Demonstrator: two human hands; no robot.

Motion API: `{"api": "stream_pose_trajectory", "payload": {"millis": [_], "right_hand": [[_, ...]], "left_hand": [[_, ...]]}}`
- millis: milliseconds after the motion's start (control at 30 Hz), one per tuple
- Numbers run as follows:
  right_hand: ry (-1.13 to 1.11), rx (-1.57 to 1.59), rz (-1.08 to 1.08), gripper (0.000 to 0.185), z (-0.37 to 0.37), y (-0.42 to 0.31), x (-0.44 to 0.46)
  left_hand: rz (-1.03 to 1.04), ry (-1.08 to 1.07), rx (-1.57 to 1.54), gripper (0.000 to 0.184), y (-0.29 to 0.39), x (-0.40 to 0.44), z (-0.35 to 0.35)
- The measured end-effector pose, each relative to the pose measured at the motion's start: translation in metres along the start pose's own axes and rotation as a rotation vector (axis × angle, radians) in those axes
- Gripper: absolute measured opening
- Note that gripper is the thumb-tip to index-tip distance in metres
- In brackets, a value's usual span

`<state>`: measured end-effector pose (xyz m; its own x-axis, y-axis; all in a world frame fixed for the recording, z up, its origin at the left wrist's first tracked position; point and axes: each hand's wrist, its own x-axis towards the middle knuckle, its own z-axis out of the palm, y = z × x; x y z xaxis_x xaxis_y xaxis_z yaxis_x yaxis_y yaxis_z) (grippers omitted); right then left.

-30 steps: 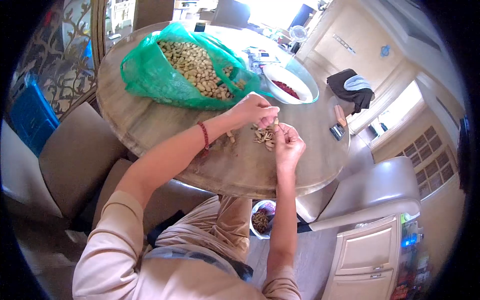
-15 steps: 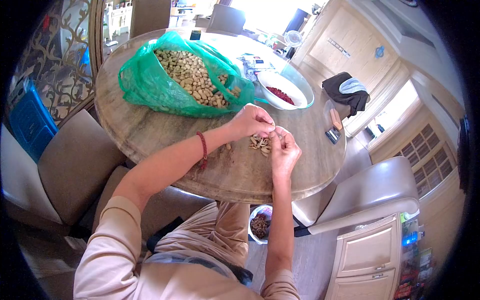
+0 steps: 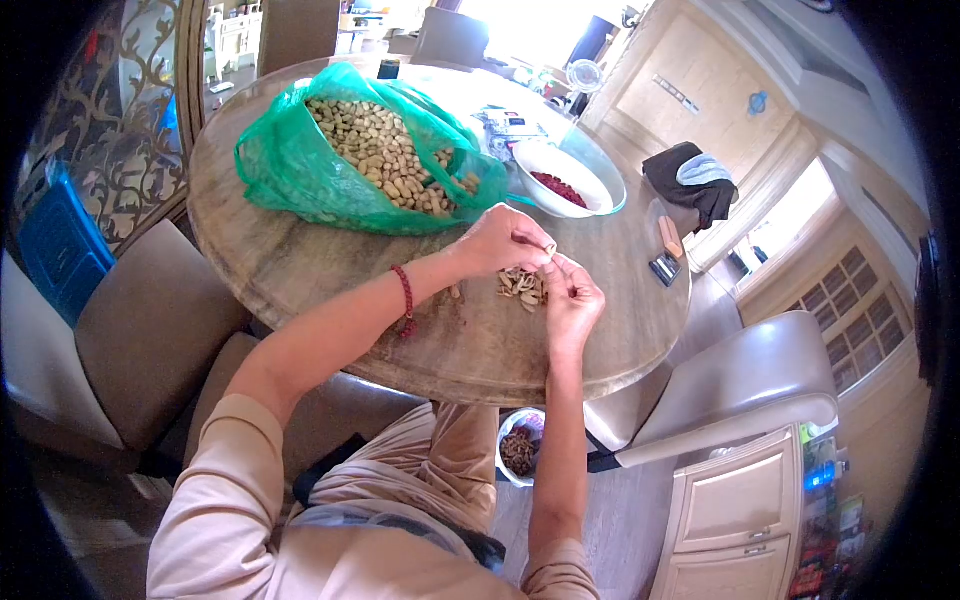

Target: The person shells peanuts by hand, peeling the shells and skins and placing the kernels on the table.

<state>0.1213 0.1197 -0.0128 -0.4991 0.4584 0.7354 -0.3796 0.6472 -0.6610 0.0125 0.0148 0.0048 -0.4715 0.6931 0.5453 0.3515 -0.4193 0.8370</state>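
My left hand (image 3: 505,242) and my right hand (image 3: 574,305) meet fingertip to fingertip above the round table (image 3: 450,340). Between their pinched fingers shows a small pale peanut (image 3: 551,249), partly hidden by the fingertips. Just below my hands lies a little pile of broken peanut shells (image 3: 521,287). Beyond my left hand, a green plastic bag (image 3: 300,175) gapes, full of unshelled peanuts (image 3: 380,150). A white bowl (image 3: 595,190) holding red-skinned peanut kernels (image 3: 558,188) stands farther back on the right.
Under the table edge, a lined bin (image 3: 519,447) holds brown shells. A phone-like dark object (image 3: 664,267) lies near the table's right rim. Chairs stand at the left (image 3: 165,330) and right (image 3: 735,380). A cabinet (image 3: 725,510) is at the lower right.
My fingers have shifted slightly, and more of the pale peanut shows between the fingertips. Both hands stay over the shell pile; the bag and bowl stay put.
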Motion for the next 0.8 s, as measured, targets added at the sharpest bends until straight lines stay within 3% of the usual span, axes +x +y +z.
{"api": "stream_pose_trajectory", "payload": {"millis": [333, 433, 533, 700, 800], "right_hand": [[-0.075, 0.034, 0.107, 0.016, -0.0059, 0.0025, 0.0002], [-0.094, 0.040, 0.126, 0.014, -0.0057, 0.0071, -0.0001], [-0.090, 0.053, 0.159, 0.014, -0.0042, 0.0080, 0.0004], [-0.113, 0.235, 0.187, 0.016, -0.0061, 0.0039, 0.0003], [-0.114, 0.278, 0.266, 0.016, -0.0073, 0.0023, 0.0012]], "left_hand": [[0.085, 0.022, 0.286, 0.010, -0.0010, -0.0013, 0.0022], [0.202, 0.057, 0.448, 0.008, -0.0014, -0.0028, 0.0043], [0.118, 0.057, 0.391, 0.006, -0.0020, -0.0031, 0.0041], [-0.093, -0.009, -0.028, 0.010, 0.0001, -0.0040, -0.0011], [-0.168, -0.004, -0.105, 0.014, 0.0011, -0.0038, -0.0018]]}}
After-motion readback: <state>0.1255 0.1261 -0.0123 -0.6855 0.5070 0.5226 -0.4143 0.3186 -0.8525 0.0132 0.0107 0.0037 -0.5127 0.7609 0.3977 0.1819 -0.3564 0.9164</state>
